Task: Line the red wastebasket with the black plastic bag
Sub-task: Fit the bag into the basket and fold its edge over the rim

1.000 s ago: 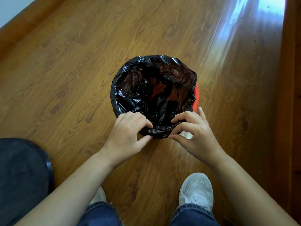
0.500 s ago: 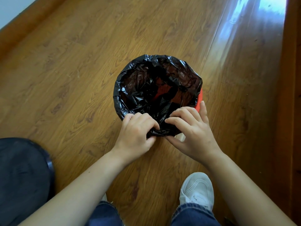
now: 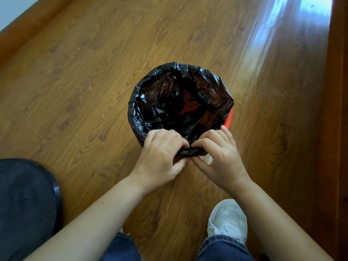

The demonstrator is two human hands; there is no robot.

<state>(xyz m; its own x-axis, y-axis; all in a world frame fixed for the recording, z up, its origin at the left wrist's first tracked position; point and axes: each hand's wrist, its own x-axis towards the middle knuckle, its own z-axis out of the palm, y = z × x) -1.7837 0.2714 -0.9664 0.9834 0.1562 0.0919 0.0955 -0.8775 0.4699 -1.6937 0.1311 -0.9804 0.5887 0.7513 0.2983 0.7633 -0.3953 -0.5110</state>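
Note:
The black plastic bag (image 3: 169, 102) sits inside the red wastebasket (image 3: 229, 119) on the wooden floor, its edge folded over most of the rim. Only a red sliver of the basket's rim shows at the right, plus some red seen through the bag's bottom. My left hand (image 3: 162, 157) and my right hand (image 3: 220, 157) both pinch the bag's edge at the near side of the rim, fingertips almost touching each other.
A dark round object (image 3: 24, 204) lies on the floor at the lower left. My white shoe (image 3: 227, 221) and jeans are at the bottom. A wooden skirting board (image 3: 37, 21) runs along the upper left, and a wooden edge (image 3: 339, 129) along the right.
My hands have drawn closer together on the near edge of the bag, bunching the plastic between them. The bag and basket sit slightly further right in view.

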